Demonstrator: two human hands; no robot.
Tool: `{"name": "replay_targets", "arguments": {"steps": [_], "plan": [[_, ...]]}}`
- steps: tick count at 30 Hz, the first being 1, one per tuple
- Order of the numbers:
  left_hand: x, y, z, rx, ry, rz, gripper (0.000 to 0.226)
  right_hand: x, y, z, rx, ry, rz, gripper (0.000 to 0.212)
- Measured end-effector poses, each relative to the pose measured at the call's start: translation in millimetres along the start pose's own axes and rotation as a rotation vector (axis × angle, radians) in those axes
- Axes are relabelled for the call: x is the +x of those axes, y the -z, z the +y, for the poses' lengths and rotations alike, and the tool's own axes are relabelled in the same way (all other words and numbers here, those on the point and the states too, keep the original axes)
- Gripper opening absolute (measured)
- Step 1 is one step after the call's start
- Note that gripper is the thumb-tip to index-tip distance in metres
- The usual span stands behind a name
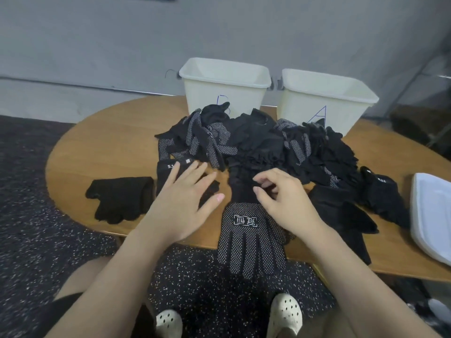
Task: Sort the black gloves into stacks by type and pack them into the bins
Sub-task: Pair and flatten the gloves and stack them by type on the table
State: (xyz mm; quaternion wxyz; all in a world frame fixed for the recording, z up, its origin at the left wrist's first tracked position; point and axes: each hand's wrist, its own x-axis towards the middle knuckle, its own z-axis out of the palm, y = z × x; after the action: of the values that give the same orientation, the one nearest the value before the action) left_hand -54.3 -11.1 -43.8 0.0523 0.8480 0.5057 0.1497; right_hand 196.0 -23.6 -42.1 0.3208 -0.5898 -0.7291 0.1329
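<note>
A big pile of black gloves (256, 142) covers the middle of the round wooden table (109, 142); some are plain, some dotted. A dotted glove (251, 242) with a white logo hangs over the front edge. My left hand (185, 198) lies flat with straight fingers on a black glove marked 5.11 (168, 172). My right hand (283, 198) hovers with loosely curled fingers over the cuff above the dotted glove, holding nothing that I can see. A plain black glove (119, 198) lies alone at the left. Two cream bins stand behind: bin B (224, 89) and bin A (324, 101).
A white tray or lid (432, 215) sits at the table's right edge. More black gloves (380, 198) lie at the right. A grey wall is behind the bins. Below the table are speckled dark floor and my two white shoes.
</note>
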Motion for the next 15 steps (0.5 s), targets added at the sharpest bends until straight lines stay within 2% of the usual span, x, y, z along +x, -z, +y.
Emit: {"name": "replay_targets", "arguments": {"steps": [3,7,15], "plan": [[-0.9,0.4,-12.0,-0.039,0.063,-0.058,0.085,39.2,-7.8,-20.5,0.101,-0.023,-0.005,0.02],[-2.5,-7.6,-16.7,-0.064,0.101,-0.085,0.064,93.5,-29.3,-42.6,0.067,0.023,-0.029,0.022],[-2.0,-14.7,-28.1,-0.137,0.097,-0.075,0.059,165.6,-70.5,-68.2,-0.109,0.062,-0.054,0.058]]}}
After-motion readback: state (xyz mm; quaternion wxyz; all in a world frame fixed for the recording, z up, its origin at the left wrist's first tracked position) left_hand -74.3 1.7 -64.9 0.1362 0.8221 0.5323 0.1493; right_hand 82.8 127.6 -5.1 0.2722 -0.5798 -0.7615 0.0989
